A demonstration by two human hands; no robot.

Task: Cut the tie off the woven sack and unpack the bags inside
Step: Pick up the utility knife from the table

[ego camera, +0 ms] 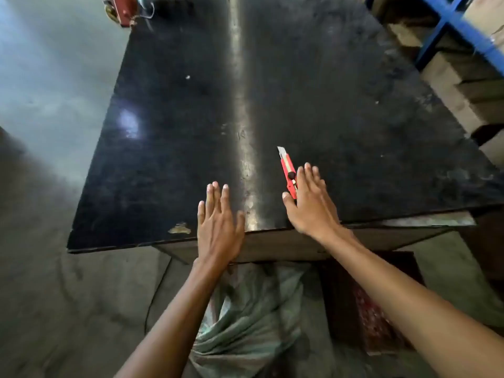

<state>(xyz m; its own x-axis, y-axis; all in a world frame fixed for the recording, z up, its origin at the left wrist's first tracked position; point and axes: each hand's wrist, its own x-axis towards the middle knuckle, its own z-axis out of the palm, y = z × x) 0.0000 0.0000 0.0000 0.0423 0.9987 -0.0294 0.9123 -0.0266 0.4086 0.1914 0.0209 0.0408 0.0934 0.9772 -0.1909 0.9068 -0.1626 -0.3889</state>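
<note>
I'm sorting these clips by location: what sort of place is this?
Probably a warehouse or storeroom. Blue steel racking stands by stacked cardboard boxes. A scuffed black worktable sits on a bare concrete floor, with a woven sack down at its near edge.

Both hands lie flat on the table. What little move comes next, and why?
Probably the right hand should grip the red utility knife beside it: that hand holds nothing, and the woven sack on the floor appears gathered shut.
</note>
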